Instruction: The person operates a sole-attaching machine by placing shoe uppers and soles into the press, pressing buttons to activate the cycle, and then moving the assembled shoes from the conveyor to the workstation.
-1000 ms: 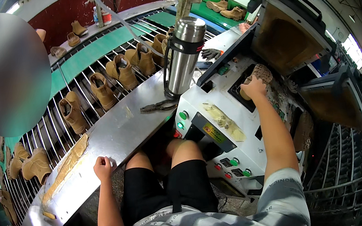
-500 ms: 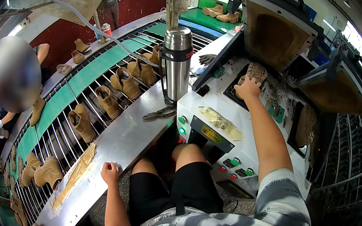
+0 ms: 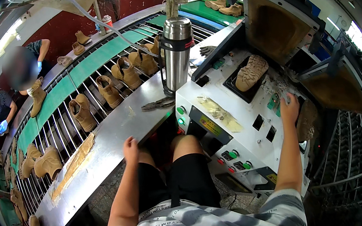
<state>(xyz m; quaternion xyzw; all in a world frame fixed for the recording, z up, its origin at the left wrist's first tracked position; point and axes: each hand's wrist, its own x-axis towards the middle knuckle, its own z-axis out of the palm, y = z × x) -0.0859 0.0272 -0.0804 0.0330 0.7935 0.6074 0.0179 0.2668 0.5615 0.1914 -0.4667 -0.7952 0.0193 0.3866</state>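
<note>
My right hand point(image 3: 289, 109) reaches over the white machine point(image 3: 242, 137), fingers apart and nothing seen in them, just beside a brown boot point(image 3: 307, 122) in the machine's right-hand recess. That boot is partly hidden by the hand. A tan boot point(image 3: 252, 73) lies sole up in the left recess, with no hand on it. Two hinged lids, the left lid point(image 3: 276, 20) and the right lid point(image 3: 334, 87), stand raised behind the recesses. Above my lap, by the metal table's edge, hovers my left hand point(image 3: 131, 150), loosely curled and holding nothing.
A steel thermos point(image 3: 177, 54) stands at the table corner beside dark gloves point(image 3: 158, 104). Several tan boots point(image 3: 82, 112) rest on a curved roller conveyor with a green belt point(image 3: 63, 89). Two people work across it. A dark rack point(image 3: 345, 160) stands at right.
My right hand has let go of the tan boot in the left recess and moved right and nearer, toward the other boot. My left hand has shifted right and slightly up.
</note>
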